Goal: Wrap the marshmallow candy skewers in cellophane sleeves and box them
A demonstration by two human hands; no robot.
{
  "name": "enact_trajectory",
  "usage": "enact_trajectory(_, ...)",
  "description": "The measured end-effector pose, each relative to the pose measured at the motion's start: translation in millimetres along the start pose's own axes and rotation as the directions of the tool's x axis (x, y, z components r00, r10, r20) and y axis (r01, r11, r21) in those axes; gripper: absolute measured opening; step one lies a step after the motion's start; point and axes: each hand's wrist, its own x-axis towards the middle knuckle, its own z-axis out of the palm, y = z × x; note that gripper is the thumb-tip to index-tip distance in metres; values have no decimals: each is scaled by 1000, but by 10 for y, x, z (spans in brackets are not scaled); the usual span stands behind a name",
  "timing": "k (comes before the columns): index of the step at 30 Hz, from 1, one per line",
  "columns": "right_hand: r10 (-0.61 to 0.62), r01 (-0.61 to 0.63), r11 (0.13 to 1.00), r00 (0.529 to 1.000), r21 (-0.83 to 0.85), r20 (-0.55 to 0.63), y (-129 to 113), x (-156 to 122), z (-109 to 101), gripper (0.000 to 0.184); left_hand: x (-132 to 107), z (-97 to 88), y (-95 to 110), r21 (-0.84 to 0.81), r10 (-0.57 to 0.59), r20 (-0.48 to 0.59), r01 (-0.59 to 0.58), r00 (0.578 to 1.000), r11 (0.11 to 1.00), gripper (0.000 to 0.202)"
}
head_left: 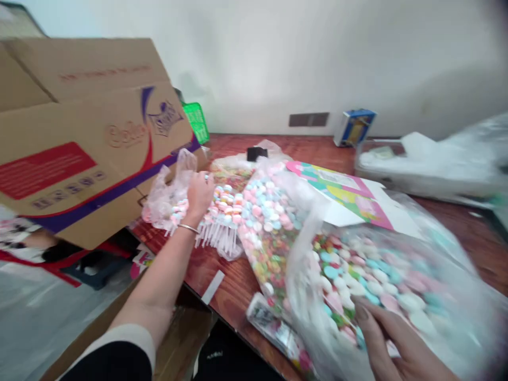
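Note:
My left hand (198, 194) reaches out to the left part of the wooden table (234, 286) and closes on a clear plastic bag of pastel lollipops (216, 217), whose white sticks point toward me. My right hand (391, 344) is at the bottom right, fingers pressed against a big clear bag of pastel candies (381, 280) lying near the table's front edge. Between them lies another clear bag of candies (265, 222). A thin bracelet sits on my left wrist.
A large cardboard box (83, 132) with red and purple print stands at the left. A colourful printed card (341, 193) lies behind the bags. Farther back are a green basket (196, 121), a small blue box (354, 127) and white plastic wrap (432, 164) at the right.

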Motion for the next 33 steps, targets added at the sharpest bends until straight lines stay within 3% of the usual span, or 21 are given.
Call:
enact_trajectory(4,34,-29,996,998,-86,60,149,-105,-177,32,49,199,-272,115,22,88,-32,996,993,18)
enact_trajectory(8,-52,80,976,988,-200,143,134,-131,-30,29,19,202,-291,171,84,67,-95,994,981,16)
enact_trajectory(12,-69,159,910,969,-383,239,33,-72,211,17,-242,67,56,161,210,-26,-203,977,966,23)
enact_trajectory(15,-63,179,863,966,-472,252,16,-69,196,16,-790,-12,504,15,338,-38,-338,940,941,23)
enact_trajectory(16,-75,184,860,968,-475,238,29,-85,141,16,-1024,-16,658,-161,354,4,-349,935,923,22)
enact_trajectory(17,-92,182,866,973,-466,211,50,-109,69,15,-1267,-3,805,-338,355,102,-303,929,891,20)
enact_trajectory(18,-105,170,878,980,-448,167,73,-137,-12,16,-1506,28,938,-489,360,273,-194,892,851,19)
enact_trajectory(20,-111,123,910,992,-395,53,115,-198,-168,19,-1927,139,1157,-630,323,594,175,737,757,18)
enact_trajectory(22,-106,89,931,994,-355,-29,135,-255,-266,22,-2222,285,1316,-578,235,784,537,575,614,24)
enact_trajectory(23,-108,87,932,993,-353,-41,136,-280,-285,23,-2315,354,1377,-541,211,830,652,517,531,30)
enact_trajectory(24,-115,96,926,993,-365,-32,130,-300,-287,23,-2374,412,1430,-523,200,848,715,490,464,37)
enact_trajectory(26,-119,112,903,993,-415,10,103,-323,-250,22,-2408,477,1512,-552,221,832,726,509,410,39)
enact_trajectory(30,-100,129,849,991,-513,84,33,-296,-148,19,-2335,434,1592,-656,279,747,601,604,457,16)
enact_trajectory(33,-107,136,828,991,-544,86,8,-243,-107,17,-2299,379,1583,-661,271,739,585,617,471,19)
